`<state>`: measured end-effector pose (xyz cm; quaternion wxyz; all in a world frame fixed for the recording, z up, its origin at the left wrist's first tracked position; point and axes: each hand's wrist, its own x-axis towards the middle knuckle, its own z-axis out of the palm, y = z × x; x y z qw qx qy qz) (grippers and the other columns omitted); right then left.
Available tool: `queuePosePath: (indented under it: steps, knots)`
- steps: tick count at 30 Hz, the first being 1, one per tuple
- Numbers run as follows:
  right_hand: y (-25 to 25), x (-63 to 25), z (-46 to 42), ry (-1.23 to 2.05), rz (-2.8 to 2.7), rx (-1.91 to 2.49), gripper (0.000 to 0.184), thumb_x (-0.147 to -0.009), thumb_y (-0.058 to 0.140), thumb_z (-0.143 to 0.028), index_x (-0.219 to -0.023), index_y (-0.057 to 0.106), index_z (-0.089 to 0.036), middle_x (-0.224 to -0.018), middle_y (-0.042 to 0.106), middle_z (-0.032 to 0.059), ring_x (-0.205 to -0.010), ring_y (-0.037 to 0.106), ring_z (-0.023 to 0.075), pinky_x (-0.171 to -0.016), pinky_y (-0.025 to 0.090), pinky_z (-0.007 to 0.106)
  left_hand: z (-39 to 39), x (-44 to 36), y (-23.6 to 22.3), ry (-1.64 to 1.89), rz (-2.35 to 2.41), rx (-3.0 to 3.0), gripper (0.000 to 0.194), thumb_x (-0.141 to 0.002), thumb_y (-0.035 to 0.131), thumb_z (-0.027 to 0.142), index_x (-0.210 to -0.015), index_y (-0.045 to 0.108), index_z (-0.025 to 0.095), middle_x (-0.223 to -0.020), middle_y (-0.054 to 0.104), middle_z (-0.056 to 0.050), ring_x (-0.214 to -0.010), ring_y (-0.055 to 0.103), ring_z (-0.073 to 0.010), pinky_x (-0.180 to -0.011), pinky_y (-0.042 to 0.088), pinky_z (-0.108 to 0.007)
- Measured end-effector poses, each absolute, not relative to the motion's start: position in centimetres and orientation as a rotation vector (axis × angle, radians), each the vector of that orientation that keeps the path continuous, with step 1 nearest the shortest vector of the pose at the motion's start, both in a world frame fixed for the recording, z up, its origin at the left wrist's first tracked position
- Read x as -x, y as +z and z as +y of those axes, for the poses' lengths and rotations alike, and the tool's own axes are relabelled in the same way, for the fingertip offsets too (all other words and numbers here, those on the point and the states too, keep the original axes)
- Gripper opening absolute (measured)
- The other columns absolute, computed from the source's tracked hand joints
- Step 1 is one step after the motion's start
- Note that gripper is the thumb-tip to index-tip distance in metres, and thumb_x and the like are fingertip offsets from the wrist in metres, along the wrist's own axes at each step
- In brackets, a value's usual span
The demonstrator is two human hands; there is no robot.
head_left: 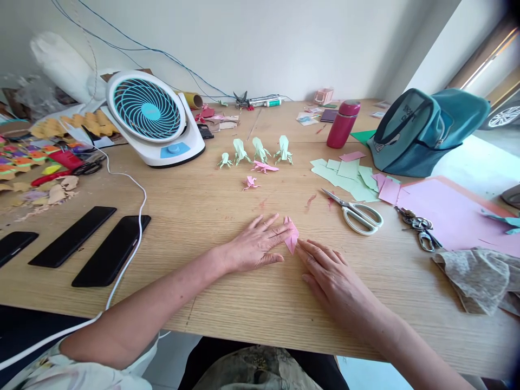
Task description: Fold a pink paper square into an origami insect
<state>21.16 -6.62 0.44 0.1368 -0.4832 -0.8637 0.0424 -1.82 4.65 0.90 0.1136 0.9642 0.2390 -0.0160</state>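
Observation:
A small folded piece of pink origami paper (291,244) lies on the wooden table in front of me. My left hand (254,246) rests flat with its fingers spread, and its fingertips press on the paper's left side. Stretched out close together, the fingers of my right hand (329,271) lie on the table and touch the paper's right edge. Neither hand grips anything. Beyond them stand a pink origami figure (251,183), a longer pink origami insect (265,167) and several pale green origami insects (283,150).
Scissors (361,214) lie right of my hands, near green paper pieces (345,179) and keys (420,225). A red bottle (343,124) and a teal backpack (426,132) stand behind. At left are a fan (156,119), black phones (111,252) and a white cable (140,216).

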Motion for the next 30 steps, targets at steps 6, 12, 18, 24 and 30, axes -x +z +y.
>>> queuePosePath:
  steps: [6,12,18,24,30]
  knots:
    - [0.1,-20.0,-6.1,0.09,-2.55,1.323,0.052,-0.099,0.046,-0.019,-0.149,0.042,-0.012,-0.151,0.048,0.0161,-0.14,0.043,0.0285,-0.11,0.043,0.051,5.1,2.0,0.2,0.023,0.67,-2.844,0.075,-0.096,0.029,0.068,-0.158,0.021,0.026,-0.165,0.02,-0.006,-0.153,0.007,-0.0346,-0.121,0.011,-0.056]
    - [0.0,-20.0,-6.2,0.071,-2.554,1.318,0.053,-0.097,0.047,-0.018,-0.149,0.041,-0.009,-0.153,0.045,0.0163,-0.141,0.044,0.0282,-0.109,0.045,0.051,5.7,2.2,0.6,0.037,0.608,-2.893,0.074,-0.095,0.037,0.067,-0.156,0.025,0.028,-0.164,0.025,-0.008,-0.152,0.014,-0.0335,-0.118,0.02,-0.055]
    - [-0.3,-19.9,-6.1,0.045,-2.567,1.333,0.056,-0.096,0.047,-0.017,-0.151,0.038,-0.008,-0.155,0.042,0.0152,-0.141,0.042,0.0283,-0.109,0.046,0.051,6.0,2.1,1.1,-0.001,0.611,-2.89,0.074,-0.093,0.039,0.069,-0.155,0.028,0.03,-0.163,0.025,-0.011,-0.15,0.019,-0.037,-0.112,0.027,-0.061]
    - [-0.2,-19.9,-6.2,0.051,-2.554,1.323,0.061,-0.094,0.049,-0.016,-0.154,0.033,-0.011,-0.155,0.042,0.0146,-0.142,0.042,0.027,-0.11,0.045,0.05,6.5,2.1,0.8,0.071,0.613,-2.888,0.071,-0.091,0.038,0.071,-0.152,0.035,0.034,-0.161,0.029,-0.015,-0.147,0.026,-0.0349,-0.108,0.03,-0.059]
    - [0.3,-20.0,-6.3,0.075,-2.517,1.278,0.054,-0.094,0.049,-0.018,-0.148,0.043,-0.014,-0.148,0.052,0.0162,-0.137,0.048,0.0275,-0.107,0.046,0.05,6.6,2.1,0.4,0.064,0.634,-2.891,0.071,-0.091,0.036,0.072,-0.152,0.034,0.036,-0.163,0.025,-0.014,-0.148,0.024,-0.0368,-0.11,0.026,-0.061]
